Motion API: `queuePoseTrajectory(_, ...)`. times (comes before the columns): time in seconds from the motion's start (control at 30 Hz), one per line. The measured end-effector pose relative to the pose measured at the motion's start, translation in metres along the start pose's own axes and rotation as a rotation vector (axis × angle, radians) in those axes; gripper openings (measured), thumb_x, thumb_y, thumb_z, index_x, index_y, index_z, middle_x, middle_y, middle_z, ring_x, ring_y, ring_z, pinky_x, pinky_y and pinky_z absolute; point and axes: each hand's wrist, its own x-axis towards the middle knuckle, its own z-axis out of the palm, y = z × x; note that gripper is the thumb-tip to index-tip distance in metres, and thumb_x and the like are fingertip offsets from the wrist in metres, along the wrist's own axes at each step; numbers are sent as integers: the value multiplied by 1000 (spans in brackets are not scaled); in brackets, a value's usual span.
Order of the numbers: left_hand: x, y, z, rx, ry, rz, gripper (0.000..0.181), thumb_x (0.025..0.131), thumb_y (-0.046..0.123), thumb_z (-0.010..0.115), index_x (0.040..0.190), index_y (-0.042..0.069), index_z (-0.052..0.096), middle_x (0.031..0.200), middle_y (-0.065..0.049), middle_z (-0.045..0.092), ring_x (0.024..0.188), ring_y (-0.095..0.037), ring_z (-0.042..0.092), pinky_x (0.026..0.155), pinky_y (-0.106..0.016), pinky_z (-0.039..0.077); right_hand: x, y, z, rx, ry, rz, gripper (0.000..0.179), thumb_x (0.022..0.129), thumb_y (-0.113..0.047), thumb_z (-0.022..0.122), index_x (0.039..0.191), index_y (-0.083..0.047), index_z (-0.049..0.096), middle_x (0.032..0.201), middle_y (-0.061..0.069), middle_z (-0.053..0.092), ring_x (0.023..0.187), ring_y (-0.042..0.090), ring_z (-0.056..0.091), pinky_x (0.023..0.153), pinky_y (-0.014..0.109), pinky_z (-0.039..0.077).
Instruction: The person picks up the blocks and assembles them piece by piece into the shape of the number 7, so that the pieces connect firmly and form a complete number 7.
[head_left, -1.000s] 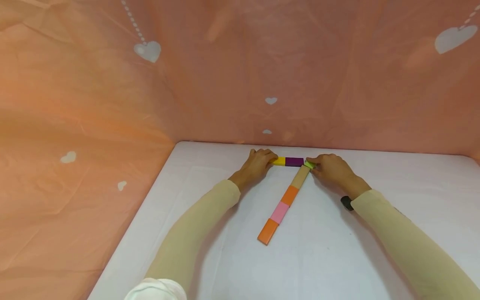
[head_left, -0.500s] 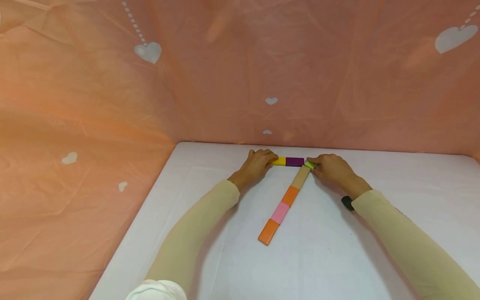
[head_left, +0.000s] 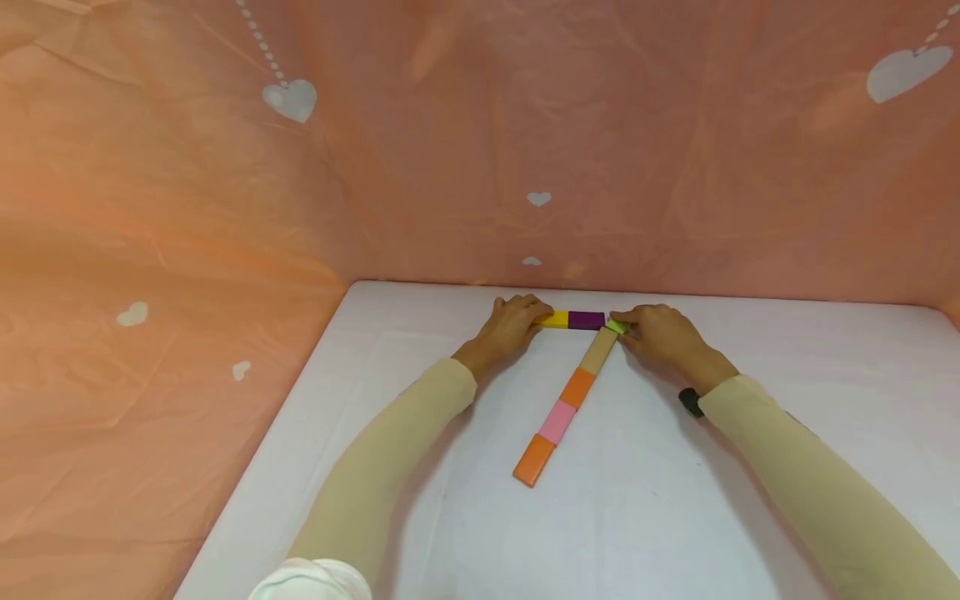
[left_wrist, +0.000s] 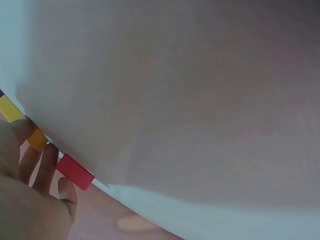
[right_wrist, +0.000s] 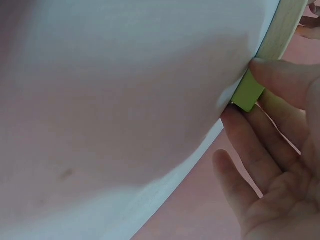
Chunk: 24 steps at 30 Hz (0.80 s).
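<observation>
Flat rectangular blocks lie on the white table in two lines. My left hand is at the left end of the back row, where a yellow block and a purple block show. In the left wrist view its thumb and fingers pinch an orange-yellow block, with a red block beyond the fingers. My right hand pinches a lime-green block between thumb and fingers, at the top of the slanting line. That line runs down through a bare-wood block, an orange block, a pink block and another orange block.
The white table ends close behind the back row. Peach-coloured cloth with pale hearts hangs behind it and along the left side. A dark wristband shows on the right wrist.
</observation>
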Motion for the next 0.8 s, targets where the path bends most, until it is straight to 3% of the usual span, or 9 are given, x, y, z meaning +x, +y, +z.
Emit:
queuePoseTrajectory(0.37,-5,-8,-3,-27,9,2,36,102,26,56,138,22,56,139,2,55,130,-18,49,104,-40,32,0,-2,-1,-21,-14,9,44,94,-15,64,138,-8,59,125,21,67,101,32,61,97,53,50)
queuePoseTrajectory(0.6,-7,-23,-12,-97,51,21,35,100,25,59,135,22,59,136,1,55,133,-18,46,109,-39,31,-1,-2,-2,-18,-24,18,45,95,-15,64,138,-8,58,127,22,66,108,36,62,100,55,48)
queuePoseTrajectory(0.8,-10,-39,-21,-147,58,-39,40,96,22,67,135,21,59,139,0,55,136,-23,41,116,-40,28,-1,-1,0,-3,-23,14,44,95,-15,64,138,-9,58,129,22,66,114,38,61,102,56,47)
